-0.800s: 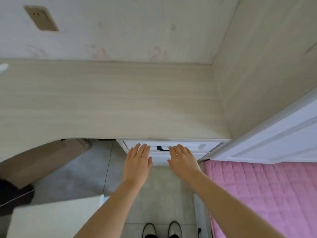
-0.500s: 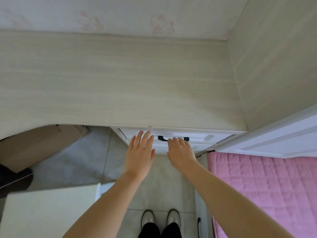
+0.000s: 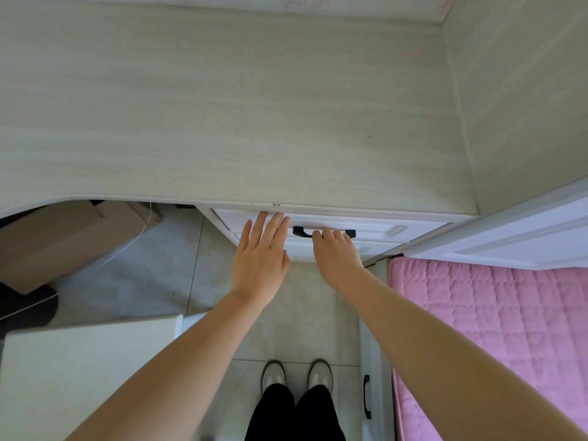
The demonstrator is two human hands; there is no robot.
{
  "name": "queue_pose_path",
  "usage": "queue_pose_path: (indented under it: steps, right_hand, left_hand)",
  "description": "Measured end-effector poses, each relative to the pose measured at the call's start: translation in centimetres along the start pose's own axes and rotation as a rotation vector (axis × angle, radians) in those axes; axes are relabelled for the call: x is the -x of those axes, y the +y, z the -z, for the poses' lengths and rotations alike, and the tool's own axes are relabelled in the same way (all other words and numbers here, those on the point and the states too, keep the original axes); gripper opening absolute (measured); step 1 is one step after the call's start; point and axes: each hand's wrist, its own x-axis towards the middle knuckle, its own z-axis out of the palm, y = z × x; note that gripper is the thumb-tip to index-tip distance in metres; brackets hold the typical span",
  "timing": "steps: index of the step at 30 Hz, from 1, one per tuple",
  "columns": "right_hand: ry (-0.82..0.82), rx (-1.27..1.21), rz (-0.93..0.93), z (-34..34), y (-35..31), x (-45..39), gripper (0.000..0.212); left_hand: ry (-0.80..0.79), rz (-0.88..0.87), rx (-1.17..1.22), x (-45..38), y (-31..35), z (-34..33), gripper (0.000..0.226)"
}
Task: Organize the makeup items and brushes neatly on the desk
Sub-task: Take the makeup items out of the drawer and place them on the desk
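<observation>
Both hands reached toward the white drawer (image 3: 375, 230) under the pale wood table (image 3: 222, 122) in the head view. Fingers of the right hand (image 3: 335, 254) curled over the black handle (image 3: 300, 231) on the drawer front, gripping it, while the left hand (image 3: 259, 261) lay released, its straight fingers touching the drawer's upper edge just left of the handle. No makeup items or brushes could be seen on the table top or anywhere in view. A pink quilted bed (image 3: 493, 329) lay to the right, a cardboard box (image 3: 63, 237) sat under the table at left, and the person's shoes (image 3: 273, 375) stood on the tiled floor (image 3: 152, 281).
</observation>
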Motion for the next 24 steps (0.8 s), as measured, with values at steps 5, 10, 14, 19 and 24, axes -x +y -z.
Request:
queue_pose_path:
  steps: [5,10,14,19,24]
  right_hand:
    - [0.005,0.021,0.026,0.2,0.1,0.4,0.060]
    - [0.005,0.014,0.019,0.3,-0.4,1.0,0.052]
    - [-0.006,0.012,0.038,-0.4,-1.2,2.8,0.050]
    - [-0.002,0.016,0.067,-1.3,-1.8,5.1,0.054]
    - [0.000,-0.045,0.082,-2.0,-1.9,6.6,0.074]
  left_hand:
    - [0.007,-0.026,-0.032,0.1,-0.3,0.3,0.064]
    - [0.026,-0.027,-0.038,0.3,-0.7,0.6,0.065]
    - [0.023,-0.018,-0.035,0.4,-0.9,0.5,0.067]
    - [0.020,-0.022,-0.060,0.3,-0.8,0.2,0.060]
    - [0.030,0.002,-0.029,0.7,-0.4,0.0,0.048]
